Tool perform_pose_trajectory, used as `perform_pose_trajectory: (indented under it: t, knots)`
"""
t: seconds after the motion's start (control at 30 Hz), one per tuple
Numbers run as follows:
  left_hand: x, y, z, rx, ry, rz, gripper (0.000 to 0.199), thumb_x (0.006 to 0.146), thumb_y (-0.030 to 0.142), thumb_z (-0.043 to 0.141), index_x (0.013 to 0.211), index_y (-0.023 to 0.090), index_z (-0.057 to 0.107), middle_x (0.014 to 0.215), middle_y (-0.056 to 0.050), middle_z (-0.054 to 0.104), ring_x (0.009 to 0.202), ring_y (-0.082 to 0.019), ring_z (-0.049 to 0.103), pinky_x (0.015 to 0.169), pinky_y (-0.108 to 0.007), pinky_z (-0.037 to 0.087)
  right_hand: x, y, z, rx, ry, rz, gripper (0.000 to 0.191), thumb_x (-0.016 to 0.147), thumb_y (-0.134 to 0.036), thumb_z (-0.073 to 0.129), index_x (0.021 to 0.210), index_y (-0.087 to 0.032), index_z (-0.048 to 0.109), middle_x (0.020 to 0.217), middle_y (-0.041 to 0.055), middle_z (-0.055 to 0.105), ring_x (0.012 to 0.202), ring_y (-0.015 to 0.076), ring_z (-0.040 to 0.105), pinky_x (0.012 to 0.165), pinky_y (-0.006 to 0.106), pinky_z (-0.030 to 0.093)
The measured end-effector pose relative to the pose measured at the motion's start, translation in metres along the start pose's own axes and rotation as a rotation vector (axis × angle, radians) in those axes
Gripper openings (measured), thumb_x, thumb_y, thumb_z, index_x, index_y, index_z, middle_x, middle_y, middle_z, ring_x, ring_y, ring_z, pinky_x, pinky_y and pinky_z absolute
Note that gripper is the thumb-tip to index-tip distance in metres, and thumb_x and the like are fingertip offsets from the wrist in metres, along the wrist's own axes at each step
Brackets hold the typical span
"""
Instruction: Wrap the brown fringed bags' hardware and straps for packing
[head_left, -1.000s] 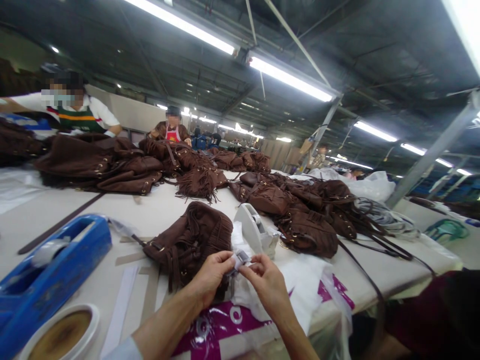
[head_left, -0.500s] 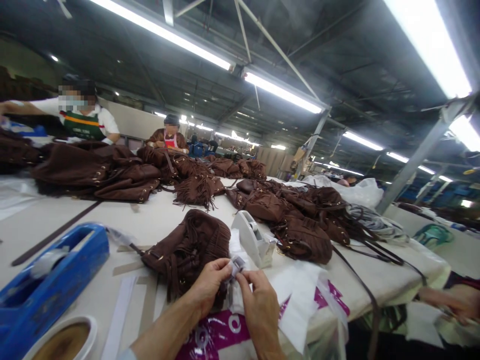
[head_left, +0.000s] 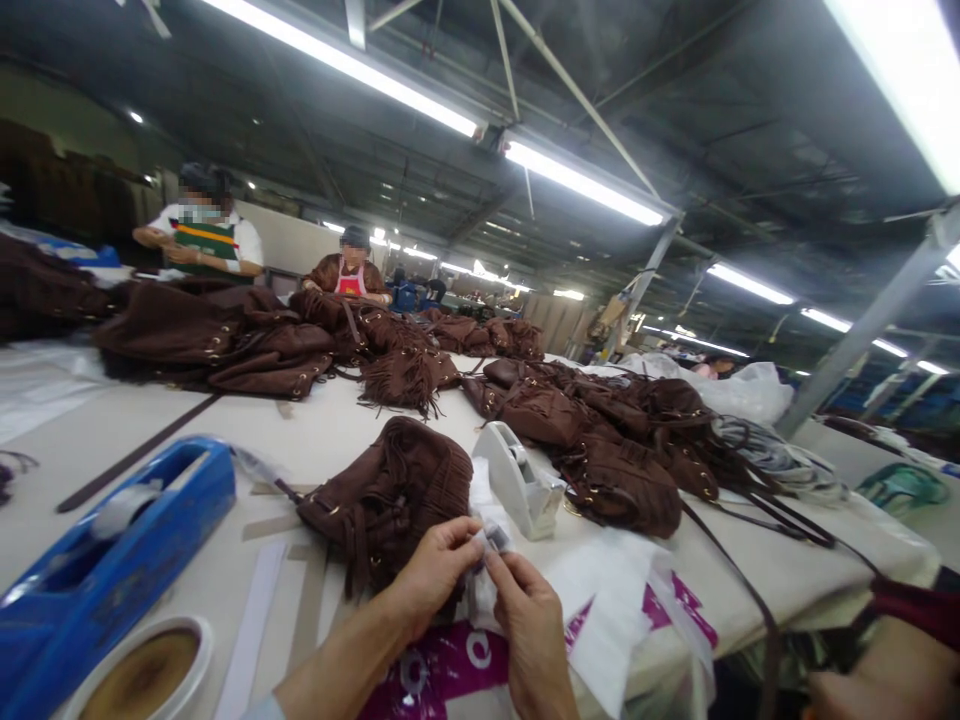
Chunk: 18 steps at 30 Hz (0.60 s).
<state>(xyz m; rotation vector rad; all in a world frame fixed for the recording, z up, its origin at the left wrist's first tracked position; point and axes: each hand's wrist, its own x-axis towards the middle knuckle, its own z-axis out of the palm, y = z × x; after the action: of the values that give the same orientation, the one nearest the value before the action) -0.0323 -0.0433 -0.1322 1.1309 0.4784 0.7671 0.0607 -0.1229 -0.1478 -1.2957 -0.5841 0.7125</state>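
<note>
The left hand [head_left: 439, 570] and right hand [head_left: 529, 620] pinch a small pale piece [head_left: 493, 538], partly hidden by fingers, just beside a brown bag [head_left: 397, 490]; the bowl [head_left: 142, 675] is cut off below; ceiling lights [head_left: 585, 183] hang above the pale surface [head_left: 187, 520].

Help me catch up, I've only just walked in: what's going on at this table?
The person's left hand and right hand hold a small grey-and-white piece between their fingertips, too blurred to identify. A dark brown fringed bag lies just beyond them, beside a pale grey tape dispenser. Across the table, a person in a green striped apron stands behind more brown bags.
</note>
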Motion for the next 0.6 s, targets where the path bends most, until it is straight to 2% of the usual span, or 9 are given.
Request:
perform_pose_trajectory:
  t: [0.13, 0.27, 0.33, 0.43, 0.5, 0.6]
  knots:
    - [0.001, 0.002, -0.002, 0.193, 0.020, 0.083, 0.020, 0.067, 0.035, 0.074, 0.076, 0.017, 0.077, 0.083, -0.005, 0.058, 0.083, -0.020, 0.052, 0.075, -0.027, 0.038, -0.003, 0.006, -0.001, 0.083, 0.003, 0.030, 0.046, 0.059, -0.050, 0.085, 0.080, -0.012, 0.071, 0.051, -0.0080, 0.040, 0.045, 0.0041, 0.028, 0.040, 0.017, 0.023]
    - [0.001, -0.002, 0.003, 0.277, 0.026, 0.118, 0.013, 0.069, 0.024, 0.068, 0.075, 0.017, 0.078, 0.083, -0.005, 0.057, 0.082, -0.019, 0.052, 0.075, -0.027, 0.039, -0.004, 0.004, -0.005, 0.152, -0.060, 0.080, 0.047, 0.058, -0.049, 0.087, 0.083, -0.013, 0.070, 0.049, -0.0100, 0.033, 0.044, 0.0033, 0.025, 0.038, 0.016, 0.020]
    - [0.001, -0.006, 0.006, 0.273, 0.070, 0.104, 0.021, 0.067, 0.019, 0.069, 0.086, 0.016, 0.076, 0.090, -0.005, 0.059, 0.080, -0.018, 0.051, 0.074, -0.026, 0.039, -0.003, 0.003, -0.008, 0.213, -0.082, 0.118, 0.048, 0.054, -0.049, 0.089, 0.078, -0.013, 0.068, 0.049, -0.0118, 0.029, 0.043, 0.0018, 0.020, 0.038, 0.015, 0.018]
    - [0.002, -0.011, 0.008, 0.208, 0.102, 0.036, 0.045, 0.060, 0.016, 0.073, 0.105, 0.016, 0.067, 0.100, -0.006, 0.059, 0.077, -0.015, 0.051, 0.068, -0.024, 0.040, 0.000, 0.004, -0.013, 0.319, -0.078, 0.152, 0.050, 0.046, -0.049, 0.092, 0.068, -0.014, 0.063, 0.048, -0.0133, 0.027, 0.042, 0.0000, 0.014, 0.037, 0.014, 0.017]
    - [0.002, -0.010, 0.007, 0.156, 0.042, -0.032, 0.051, 0.057, 0.016, 0.072, 0.107, 0.015, 0.062, 0.090, -0.003, 0.059, 0.072, -0.013, 0.049, 0.063, -0.023, 0.037, 0.001, 0.005, -0.017, 0.360, -0.072, 0.161, 0.049, 0.044, -0.047, 0.093, 0.064, -0.015, 0.061, 0.048, -0.0134, 0.028, 0.042, -0.0002, 0.013, 0.037, 0.013, 0.017]
    - [0.002, -0.003, 0.005, 0.122, -0.020, -0.158, 0.042, 0.057, 0.016, 0.060, 0.099, 0.012, 0.066, 0.069, 0.001, 0.056, 0.063, -0.013, 0.047, 0.059, -0.024, 0.034, 0.001, 0.008, -0.024, 0.363, -0.093, 0.165, 0.046, 0.045, -0.044, 0.094, 0.067, -0.016, 0.064, 0.048, -0.0130, 0.029, 0.043, 0.0002, 0.013, 0.037, 0.013, 0.018]
